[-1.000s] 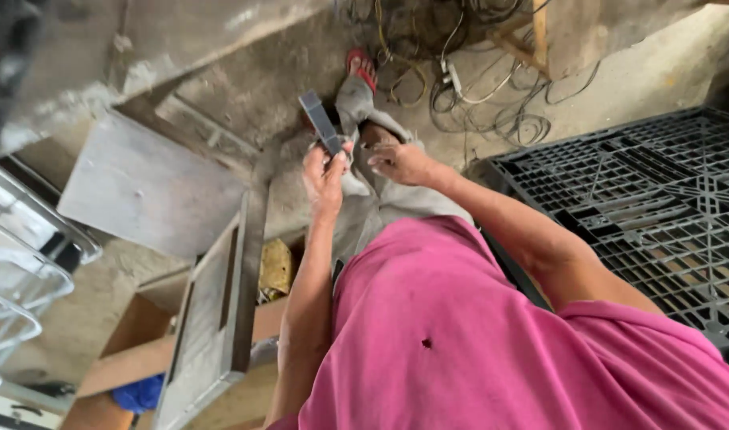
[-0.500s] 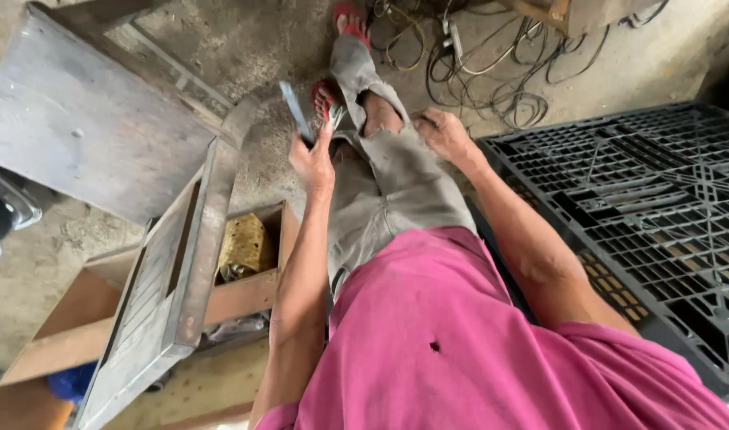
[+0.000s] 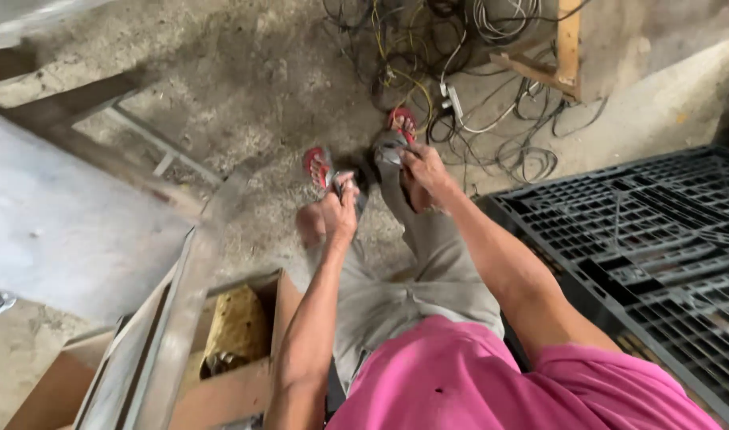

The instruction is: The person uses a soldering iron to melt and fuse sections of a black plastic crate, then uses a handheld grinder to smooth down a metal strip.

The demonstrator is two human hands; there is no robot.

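Dark and slim, the small flat object (image 3: 342, 189) sits pinched in your left hand (image 3: 338, 213), fingers curled closed around it, just above the middle of the view and over your left foot. What kind of thing it is cannot be told. At three o'clock from it your right hand (image 3: 425, 177) presses on your grey trouser leg (image 3: 392, 159) near the ankle, fingers bent and closed on the cloth. Red sandals (image 3: 316, 166) show on both feet on the dusty concrete floor (image 3: 245, 87). At twelve to one o'clock lies a tangle of cables (image 3: 460, 95); at four o'clock a black plastic pallet (image 3: 659, 247); at seven o'clock a wooden box (image 3: 237, 390) beside a grey metal frame (image 3: 161, 342)
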